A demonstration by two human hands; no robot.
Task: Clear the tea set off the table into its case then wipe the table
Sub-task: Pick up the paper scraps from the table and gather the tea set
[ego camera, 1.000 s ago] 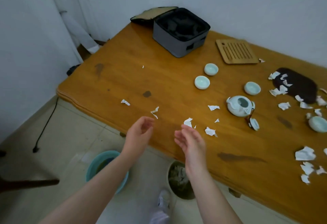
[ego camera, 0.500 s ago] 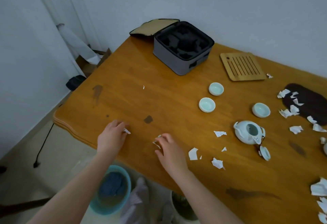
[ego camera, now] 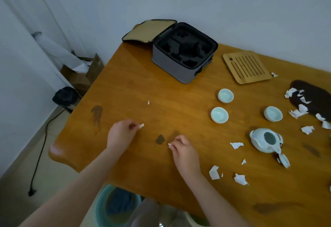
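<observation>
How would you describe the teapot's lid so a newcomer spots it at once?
Start at the wooden table, right half, and find the pale celadon teapot standing open. The lid lies just off its spout, toward the table's near edge. Unlike the white paper scraps around it, it is a small round glazed disc.

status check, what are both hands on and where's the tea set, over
Left hand pinching a paper scrap, right hand pinching a second scrap. Teapot and three cups on the table, case open and empty. Torn paper litters the table near the teapot.
</observation>
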